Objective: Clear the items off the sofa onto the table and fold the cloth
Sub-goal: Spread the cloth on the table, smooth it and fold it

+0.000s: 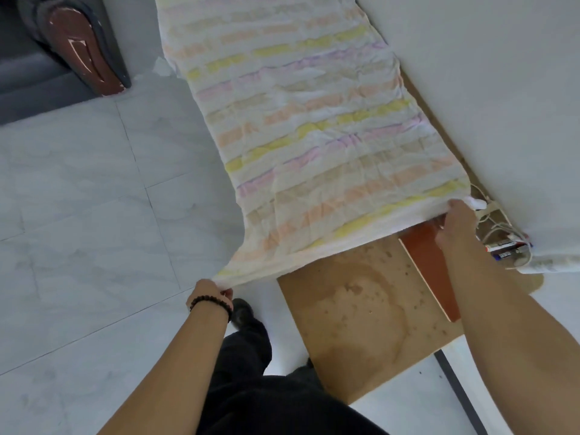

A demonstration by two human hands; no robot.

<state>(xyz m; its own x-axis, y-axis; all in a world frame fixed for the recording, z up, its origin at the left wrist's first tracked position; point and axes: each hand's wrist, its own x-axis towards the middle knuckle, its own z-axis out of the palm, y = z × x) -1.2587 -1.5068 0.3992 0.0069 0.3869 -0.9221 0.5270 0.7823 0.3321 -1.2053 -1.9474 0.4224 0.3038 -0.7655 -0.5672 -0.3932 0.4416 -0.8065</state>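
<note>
— Two hands; what do they hold?
— The left hand (209, 296) pinches the near corner of the cloth (314, 136); the right hand (455, 221) pinches the other near corner, at two o'clock from it.
— And the cloth?
— On the table (361, 324), long axis toward eleven o'clock, away from both.
</note>
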